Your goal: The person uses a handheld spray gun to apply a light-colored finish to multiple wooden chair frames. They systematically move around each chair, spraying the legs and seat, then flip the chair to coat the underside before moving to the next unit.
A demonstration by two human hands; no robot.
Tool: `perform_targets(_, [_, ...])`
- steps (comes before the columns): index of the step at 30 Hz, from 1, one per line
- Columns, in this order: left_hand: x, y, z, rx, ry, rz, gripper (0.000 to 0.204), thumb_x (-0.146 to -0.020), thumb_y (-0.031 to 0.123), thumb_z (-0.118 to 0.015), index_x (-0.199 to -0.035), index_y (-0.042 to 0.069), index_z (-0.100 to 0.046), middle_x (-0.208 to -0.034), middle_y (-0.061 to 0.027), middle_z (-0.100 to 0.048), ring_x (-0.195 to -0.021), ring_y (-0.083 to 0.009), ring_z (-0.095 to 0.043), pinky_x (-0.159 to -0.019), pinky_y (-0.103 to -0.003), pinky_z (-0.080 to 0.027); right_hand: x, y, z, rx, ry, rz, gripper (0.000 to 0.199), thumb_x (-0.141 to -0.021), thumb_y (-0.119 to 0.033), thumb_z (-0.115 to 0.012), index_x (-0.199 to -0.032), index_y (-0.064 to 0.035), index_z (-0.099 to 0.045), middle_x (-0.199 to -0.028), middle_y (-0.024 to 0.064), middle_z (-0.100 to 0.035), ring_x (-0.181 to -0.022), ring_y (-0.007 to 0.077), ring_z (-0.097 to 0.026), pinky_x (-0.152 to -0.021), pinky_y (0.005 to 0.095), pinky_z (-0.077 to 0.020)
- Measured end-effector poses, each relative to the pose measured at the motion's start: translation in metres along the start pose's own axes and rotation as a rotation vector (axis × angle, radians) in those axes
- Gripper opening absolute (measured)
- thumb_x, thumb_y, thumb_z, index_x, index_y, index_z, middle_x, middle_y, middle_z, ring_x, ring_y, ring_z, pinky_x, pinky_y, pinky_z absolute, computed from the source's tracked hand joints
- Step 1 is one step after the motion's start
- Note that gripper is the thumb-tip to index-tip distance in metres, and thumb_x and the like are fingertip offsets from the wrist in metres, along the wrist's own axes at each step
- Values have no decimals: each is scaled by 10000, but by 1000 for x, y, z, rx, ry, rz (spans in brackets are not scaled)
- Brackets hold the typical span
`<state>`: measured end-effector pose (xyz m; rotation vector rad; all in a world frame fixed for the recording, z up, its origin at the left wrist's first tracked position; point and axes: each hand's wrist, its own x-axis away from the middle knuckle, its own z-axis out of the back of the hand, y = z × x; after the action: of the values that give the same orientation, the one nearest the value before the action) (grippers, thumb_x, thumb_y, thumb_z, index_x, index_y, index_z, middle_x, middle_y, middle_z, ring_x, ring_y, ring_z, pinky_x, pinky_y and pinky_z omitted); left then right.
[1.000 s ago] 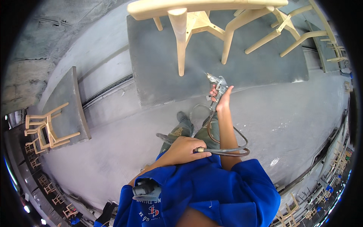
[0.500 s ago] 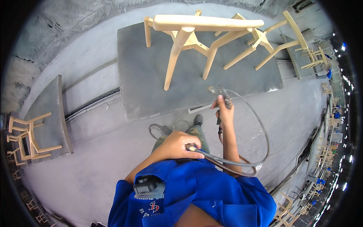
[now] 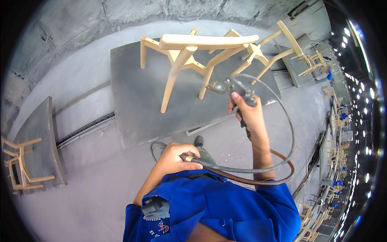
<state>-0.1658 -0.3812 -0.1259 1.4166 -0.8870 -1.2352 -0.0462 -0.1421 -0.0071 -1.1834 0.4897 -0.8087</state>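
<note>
A grey table is standing beyond the right hand, carrying a wooden chair. A grey hose is running rightward from the left hand, which is holding it. The right hand is gripping a spray gun, which is pointing leftward.

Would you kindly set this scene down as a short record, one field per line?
Right hand: gripping the spray gun, nozzle toward the near chair
Left hand: closed around the grey hose; whether it also holds the brown hose is unclear
Spray: pale mist between nozzle and chair
Near chair: pale wood, standing on the grey board
Beside it: a second chair, to the right
Far left: more pale wood framing on another board
Clothing: blue shirt
</note>
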Motion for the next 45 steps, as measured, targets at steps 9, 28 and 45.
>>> perform_targets(9, [-27,15,-21,66,-85,-76,329,-761,359,-881,-877,97,-718,-619,-7,-599,-550,-123,-551,-529,-271,-403,-26,-100,87,150,251,130,334,-977,-395,-675,-998,-62,-657,-721,10,-641,-598,90,-627,-402,213,-341])
perform_targets(28, [-198,-7,122,-11,768,-260,441,-1049,242,-553,-1371,-58,-581,-1404,-173,-595,-1329,-220,-525,-1138,-345,-367,88,127,130,-203,-141,-233,632,-1020,-496,-555,-1409,1,-519,-1215,174,-677,-1194,283,-630,-849,387,-567])
perform_targets(45, [-315,-22,-127,-525,676,-315,681,-789,376,-847,-1363,94,-613,-1624,-224,-278,-1465,-426,-290,-1167,-527,-255,49,68,244,241,523,386,272,-918,-112,-732,-1132,29,-642,-807,57,-662,-695,118,-639,-635,268,-514])
